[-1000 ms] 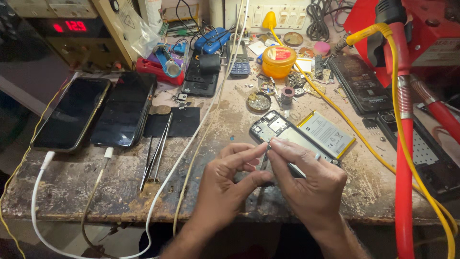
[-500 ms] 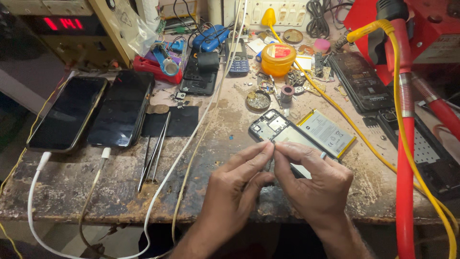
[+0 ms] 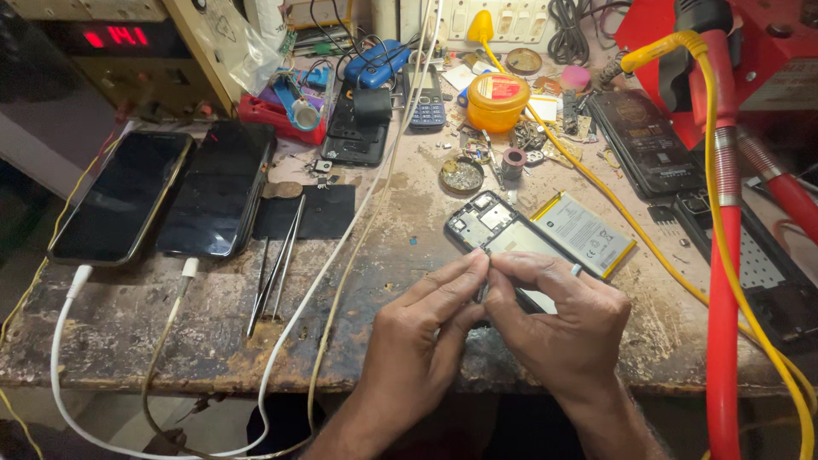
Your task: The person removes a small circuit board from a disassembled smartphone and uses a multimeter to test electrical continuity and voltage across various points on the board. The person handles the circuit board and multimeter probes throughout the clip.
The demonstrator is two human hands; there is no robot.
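My left hand (image 3: 422, 336) and my right hand (image 3: 567, 328) meet at the front middle of the worn workbench (image 3: 170, 341). Their fingertips pinch a small thin part (image 3: 487, 262) together, right over the opened phone (image 3: 503, 234). That phone lies with its back off, circuit board showing, and my right hand covers its near end. A flat battery (image 3: 588, 234) with a yellow edge lies beside it on the right. What the tiny part is, I cannot make out.
Two dark phones (image 3: 119, 204) (image 3: 217, 200) lie at the left on charging cables. Tweezers (image 3: 277, 264) rest near a black pad (image 3: 315, 213). A yellow tub (image 3: 498, 100), a keypad phone (image 3: 426, 106), small parts and another phone (image 3: 643, 140) crowd the back. A red hose (image 3: 724, 324) and yellow cable (image 3: 596, 183) run down the right.
Both hands have stayed together over the opened phone, with the fingertips shifting slightly on the small part. The view has drifted a little; nothing else on the bench has moved.
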